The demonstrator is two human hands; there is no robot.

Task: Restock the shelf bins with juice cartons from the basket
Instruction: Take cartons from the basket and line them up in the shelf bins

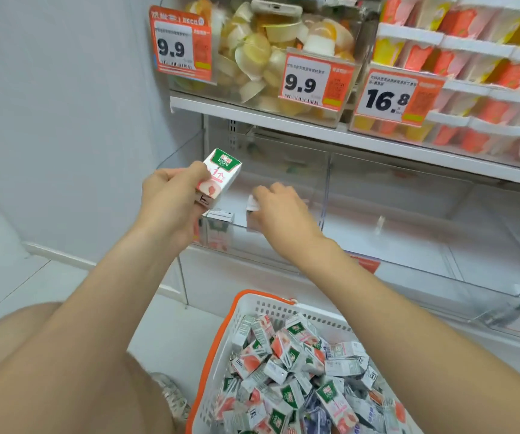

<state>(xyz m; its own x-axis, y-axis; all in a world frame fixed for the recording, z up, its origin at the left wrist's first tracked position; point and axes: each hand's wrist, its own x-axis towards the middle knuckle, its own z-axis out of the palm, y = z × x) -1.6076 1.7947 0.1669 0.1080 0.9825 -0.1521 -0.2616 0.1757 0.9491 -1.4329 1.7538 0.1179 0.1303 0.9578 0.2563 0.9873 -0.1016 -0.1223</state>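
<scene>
My left hand [171, 195] grips a small white and green juice carton [219, 177] with a peach picture, tilted above the left clear shelf bin [323, 195]. My right hand [279, 208] reaches into that bin, its fingers curled round another carton [252, 204], mostly hidden by the hand. One carton [218, 228] stands at the bin's front left, seen through the plastic. Below, a white basket with an orange rim [240, 303] holds several loose juice cartons [296, 371].
To the right, a second clear bin [440, 233]. The shelf above [283, 120] carries bins of jelly cups with price tags 9.9 and 16.8. A white wall stands on the left. My knee and a shoe show at the bottom left, beside the basket.
</scene>
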